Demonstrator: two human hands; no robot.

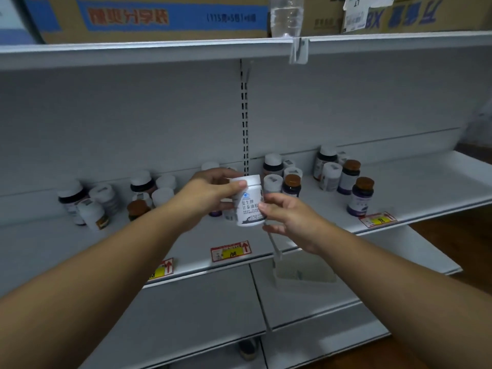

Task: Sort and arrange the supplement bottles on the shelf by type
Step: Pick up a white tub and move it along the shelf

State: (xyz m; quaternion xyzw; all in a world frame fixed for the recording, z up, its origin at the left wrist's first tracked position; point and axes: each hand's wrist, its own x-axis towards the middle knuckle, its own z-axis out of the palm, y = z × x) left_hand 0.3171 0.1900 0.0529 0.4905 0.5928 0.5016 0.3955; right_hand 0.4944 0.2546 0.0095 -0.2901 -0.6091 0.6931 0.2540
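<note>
Both forearms reached in from the bottom corners, meeting at a white supplement jar (247, 201) held label-out above the shelf (426, 182), evidently so its type could be read. The left hand (210, 193) curled around the jar's lid and upper side from nine o'clock; the right hand (287, 217) steadied its lower edge from four o'clock, fingers half closed. Mixed bottles stood unsorted behind: a white-capped cluster (90, 201) at nine o'clock, brown-capped purple bottles (360, 195) at three o'clock. Sorting looked barely begun.
</note>
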